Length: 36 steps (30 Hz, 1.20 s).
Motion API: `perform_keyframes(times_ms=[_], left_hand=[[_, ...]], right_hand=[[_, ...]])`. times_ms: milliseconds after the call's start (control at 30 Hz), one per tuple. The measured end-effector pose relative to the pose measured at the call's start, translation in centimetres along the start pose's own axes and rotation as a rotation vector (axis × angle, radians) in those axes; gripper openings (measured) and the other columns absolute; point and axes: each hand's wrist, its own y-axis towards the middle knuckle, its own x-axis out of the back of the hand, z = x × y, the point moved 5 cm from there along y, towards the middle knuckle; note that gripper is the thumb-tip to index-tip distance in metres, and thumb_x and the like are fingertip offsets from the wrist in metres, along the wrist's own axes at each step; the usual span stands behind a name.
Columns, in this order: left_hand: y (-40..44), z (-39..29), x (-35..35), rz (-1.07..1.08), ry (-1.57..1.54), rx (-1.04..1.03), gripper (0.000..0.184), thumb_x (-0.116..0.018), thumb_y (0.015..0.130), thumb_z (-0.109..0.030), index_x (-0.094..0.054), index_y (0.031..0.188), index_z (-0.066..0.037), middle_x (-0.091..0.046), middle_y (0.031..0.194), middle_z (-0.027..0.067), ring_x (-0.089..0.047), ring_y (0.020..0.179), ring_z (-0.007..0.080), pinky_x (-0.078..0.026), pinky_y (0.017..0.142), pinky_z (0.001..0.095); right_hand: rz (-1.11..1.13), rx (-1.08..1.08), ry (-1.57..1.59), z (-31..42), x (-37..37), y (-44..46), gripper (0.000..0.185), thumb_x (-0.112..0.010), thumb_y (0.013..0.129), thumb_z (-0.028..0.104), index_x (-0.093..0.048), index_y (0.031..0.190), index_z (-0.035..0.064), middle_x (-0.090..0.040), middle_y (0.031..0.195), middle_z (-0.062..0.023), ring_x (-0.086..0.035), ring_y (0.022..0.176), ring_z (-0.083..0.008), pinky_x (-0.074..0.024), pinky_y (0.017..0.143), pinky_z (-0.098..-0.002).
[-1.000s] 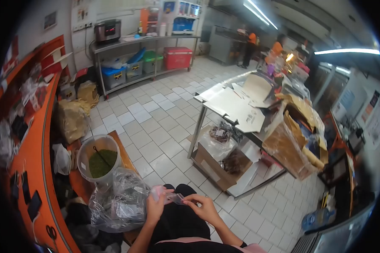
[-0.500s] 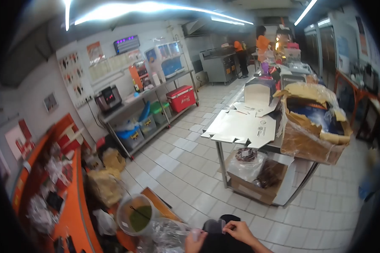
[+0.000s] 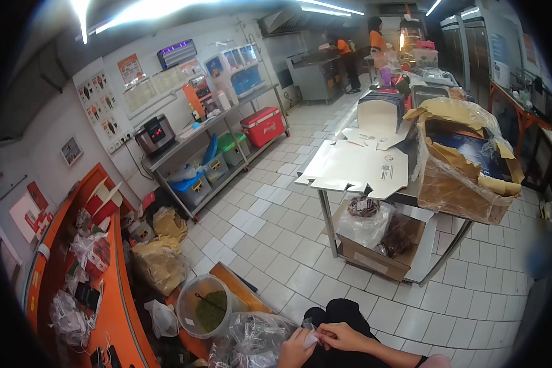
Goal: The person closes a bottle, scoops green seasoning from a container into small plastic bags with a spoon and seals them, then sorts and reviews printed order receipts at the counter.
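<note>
Over my dark-clothed lap, my left hand (image 3: pixel 296 348) and my right hand (image 3: pixel 342 337) meet, fingertips pinched together. Between them is a small clear plastic bag (image 3: pixel 311 338), crumpled and mostly covered by the fingers. Whether anything is inside it I cannot tell. Left of my hands stands a translucent plastic tub (image 3: pixel 186 293) with a green, fine-looking filling (image 3: pixel 211 311) and a dark-handled utensil (image 3: pixel 213 301) resting in it. A heap of clear plastic bags (image 3: pixel 251 337) lies between the tub and my left hand.
An orange counter (image 3: pixel 125 306) with plastic-wrapped items curves along the left. A metal table (image 3: pixel 327 224) on the right bears flat white cardboard (image 3: pixel 355 165) and a torn carton (image 3: pixel 460 199). Brown bags (image 3: pixel 159 264) lie on the floor. Two people in orange (image 3: pixel 376 40) stand far back.
My left hand has moved right and up to meet my right hand. The small bag, spread between them before, is now bunched in the fingers. The view has shifted slightly.
</note>
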Motion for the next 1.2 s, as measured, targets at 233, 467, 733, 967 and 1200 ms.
perform_keyframes(times_ms=[233,467,733,967,1200], left_hand=[[0.5,0.1,1.3,0.071,-0.042,0.327,0.027,-0.069,0.069,-0.017,-0.052,0.087,-0.007,-0.053,0.085,0.0110,-0.058,0.073,0.0352,-0.048,0.058,0.0410],[0.7,-0.1,6.1,-0.015,-0.165,0.331,0.050,-0.074,0.066,-0.018,-0.052,0.110,-0.009,-0.053,0.106,0.0089,-0.059,0.086,0.0305,-0.051,0.066,0.0360],[-4.5,2.3,9.9,-0.060,-0.073,0.445,0.062,-0.069,0.069,-0.022,-0.046,0.125,-0.011,-0.048,0.127,-0.0003,-0.061,0.089,0.0226,-0.053,0.061,0.0296],[-9.9,4.7,13.5,-0.312,-0.076,0.538,0.063,-0.075,0.065,-0.017,-0.049,0.122,-0.008,-0.053,0.121,0.0074,-0.062,0.090,0.0220,-0.052,0.061,0.0302],[-19.2,7.9,16.1,-0.858,-0.748,0.992,0.069,-0.073,0.057,0.005,-0.047,0.120,-0.006,-0.047,0.120,0.0034,-0.052,0.081,0.0113,-0.045,0.069,0.0208]], right_hand=[[-0.370,0.011,-0.669,3.2,0.5,0.4,0.007,-0.054,0.081,0.004,-0.053,0.086,0.0010,-0.054,0.077,-0.0151,-0.058,0.070,-0.0309,-0.0470,0.058,-0.0372],[-0.212,0.440,-0.657,7.1,-2.7,1.3,0.020,-0.056,0.077,-0.007,-0.057,0.096,-0.0002,-0.056,0.098,-0.0138,-0.062,0.081,-0.0268,-0.0524,0.065,-0.0307],[0.205,0.245,-0.593,7.3,-7.9,4.9,0.039,-0.067,0.070,-0.002,-0.058,0.107,0.0034,-0.053,0.099,-0.0101,-0.059,0.077,-0.0198,-0.0505,0.064,-0.0294],[0.480,0.379,-0.690,8.3,-14.8,8.2,0.030,-0.066,0.072,0.003,-0.053,0.100,0.0042,-0.050,0.091,-0.0088,-0.055,0.077,-0.0247,-0.0473,0.065,-0.0334],[0.435,0.520,-0.587,6.2,-20.0,17.3,0.010,-0.060,0.080,0.005,-0.053,0.082,-0.0017,-0.053,0.075,-0.0138,-0.056,0.071,-0.0285,-0.0462,0.062,-0.0334]])
